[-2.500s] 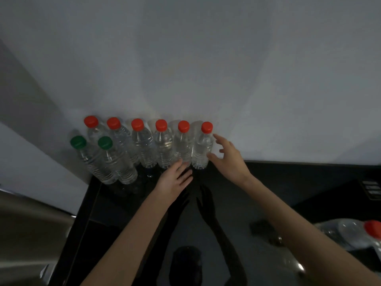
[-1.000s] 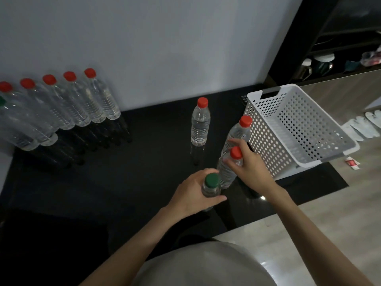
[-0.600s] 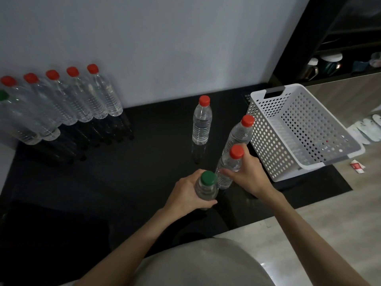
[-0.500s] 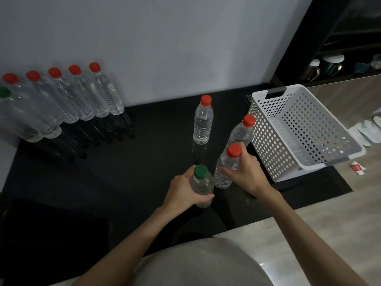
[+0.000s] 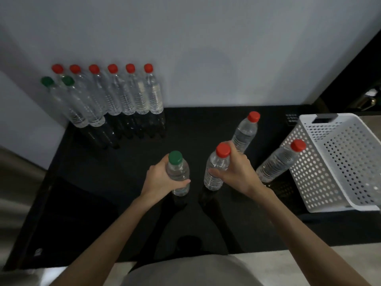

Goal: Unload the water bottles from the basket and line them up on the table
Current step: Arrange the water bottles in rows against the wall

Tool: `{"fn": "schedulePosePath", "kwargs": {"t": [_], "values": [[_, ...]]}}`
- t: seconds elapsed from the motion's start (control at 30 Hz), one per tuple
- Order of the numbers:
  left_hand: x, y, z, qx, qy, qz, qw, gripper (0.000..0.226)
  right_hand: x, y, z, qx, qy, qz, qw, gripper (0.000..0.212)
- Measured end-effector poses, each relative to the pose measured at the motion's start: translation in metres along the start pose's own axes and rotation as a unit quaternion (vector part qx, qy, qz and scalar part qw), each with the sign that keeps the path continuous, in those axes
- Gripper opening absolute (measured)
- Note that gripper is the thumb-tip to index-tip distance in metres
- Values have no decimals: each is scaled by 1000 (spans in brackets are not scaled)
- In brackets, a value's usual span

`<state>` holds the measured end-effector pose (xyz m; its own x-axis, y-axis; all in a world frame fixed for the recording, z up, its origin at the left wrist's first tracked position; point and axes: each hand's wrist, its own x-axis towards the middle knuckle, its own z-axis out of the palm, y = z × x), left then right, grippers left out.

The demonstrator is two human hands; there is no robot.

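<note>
Two clear plastic bottles, green-capped (image 5: pixel 178 174) in the left hand (image 5: pixel 162 178) and red-capped (image 5: pixel 216 168) in the right hand (image 5: pixel 237 172), both clamped, have swung from beside the white perforated basket (image 5: pixel 338 162) toward the wall row (image 5: pixel 115 93), nearly ready for lining up.

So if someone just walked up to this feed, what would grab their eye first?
Probably the two hands at centre, each gripping an upright bottle: the left hand holds a green-capped bottle, the right hand a red-capped bottle. Next, the lined-up bottles against the wall at far left, six red caps behind two green. Then the white perforated basket on the right, with a red-capped one leaning beside it.
</note>
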<state>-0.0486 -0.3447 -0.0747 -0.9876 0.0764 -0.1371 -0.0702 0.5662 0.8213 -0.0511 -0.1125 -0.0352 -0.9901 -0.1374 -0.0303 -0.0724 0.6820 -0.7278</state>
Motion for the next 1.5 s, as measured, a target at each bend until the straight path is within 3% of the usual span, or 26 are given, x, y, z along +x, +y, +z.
{"fn": "schedulePosePath", "kwargs": {"t": [0.33, 0.67, 1.0, 1.33, 1.5], "values": [[60, -60, -118, 0, 75, -20, 997, 64, 95, -89, 76, 27, -63, -34, 997, 56], [149, -100, -200, -29, 112, -18, 993, 61, 200, -152, 148, 77, -35, -14, 996, 58], [225, -140, -227, -35, 105, -4, 994, 61, 287, -172, 195, 82, 4, -16, 996, 52], [251, -162, -219, -70, 113, 41, 990, 56, 322, -160, 213, 66, -22, -70, 995, 54], [236, -170, -213, -138, 68, 32, 988, 76, 322, -153, 213, 75, -42, -88, 992, 59]]}}
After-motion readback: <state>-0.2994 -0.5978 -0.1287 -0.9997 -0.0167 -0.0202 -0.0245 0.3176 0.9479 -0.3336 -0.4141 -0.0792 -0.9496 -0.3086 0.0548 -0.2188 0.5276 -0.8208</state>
